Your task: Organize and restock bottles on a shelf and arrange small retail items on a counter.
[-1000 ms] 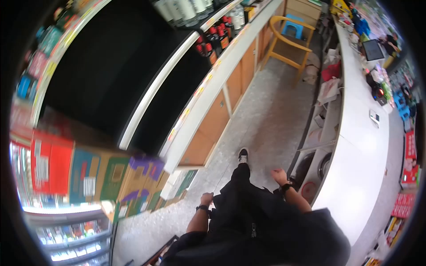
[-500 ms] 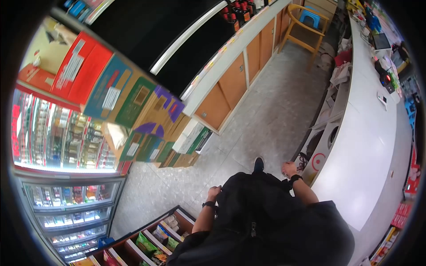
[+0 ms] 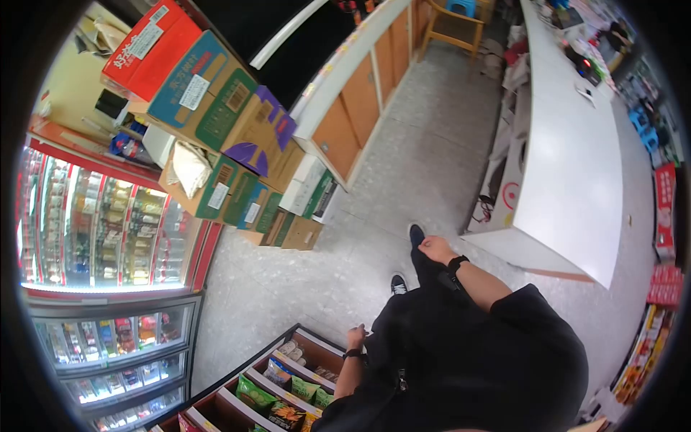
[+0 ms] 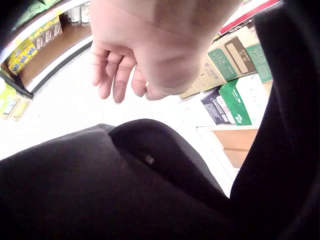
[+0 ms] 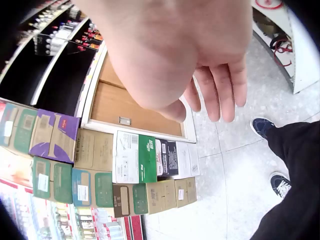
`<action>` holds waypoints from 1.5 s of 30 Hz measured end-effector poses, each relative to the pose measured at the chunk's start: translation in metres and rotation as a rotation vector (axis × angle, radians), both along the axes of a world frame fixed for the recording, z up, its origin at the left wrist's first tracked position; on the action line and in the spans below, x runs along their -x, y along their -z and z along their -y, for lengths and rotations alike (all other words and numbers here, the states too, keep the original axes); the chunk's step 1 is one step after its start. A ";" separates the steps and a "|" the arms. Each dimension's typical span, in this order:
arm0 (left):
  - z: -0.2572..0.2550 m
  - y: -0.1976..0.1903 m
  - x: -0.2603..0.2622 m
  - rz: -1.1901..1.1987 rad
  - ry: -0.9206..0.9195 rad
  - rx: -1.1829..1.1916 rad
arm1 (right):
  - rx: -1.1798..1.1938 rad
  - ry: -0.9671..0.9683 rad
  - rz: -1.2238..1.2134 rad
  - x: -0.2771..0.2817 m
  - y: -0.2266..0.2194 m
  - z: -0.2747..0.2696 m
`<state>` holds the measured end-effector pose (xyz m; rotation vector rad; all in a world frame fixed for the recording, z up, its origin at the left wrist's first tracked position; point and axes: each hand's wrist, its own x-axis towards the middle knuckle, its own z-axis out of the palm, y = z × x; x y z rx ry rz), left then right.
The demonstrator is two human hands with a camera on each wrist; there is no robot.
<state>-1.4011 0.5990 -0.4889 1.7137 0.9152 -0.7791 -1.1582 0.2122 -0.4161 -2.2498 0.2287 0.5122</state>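
Stacked cartons (image 3: 234, 101) stand left of me beside a cabinet (image 3: 363, 93), a fridge (image 3: 108, 216) farther left; a surface (image 3: 568, 144) lies right of my right hand (image 3: 437, 250), a chair (image 3: 452, 30) ahead, snack bins (image 3: 321, 348) near my left hand (image 3: 355, 337).

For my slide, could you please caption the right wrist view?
An empty right hand hangs over pale floor, with stacked cartons and two shoes in view.

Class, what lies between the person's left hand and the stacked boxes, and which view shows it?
Bare grey floor shows between the left hand and the boxes in the head view.
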 end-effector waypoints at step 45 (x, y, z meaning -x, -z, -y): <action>0.629 -0.055 0.330 0.065 -0.631 -0.085 | 0.024 -0.359 -0.177 0.285 0.027 0.496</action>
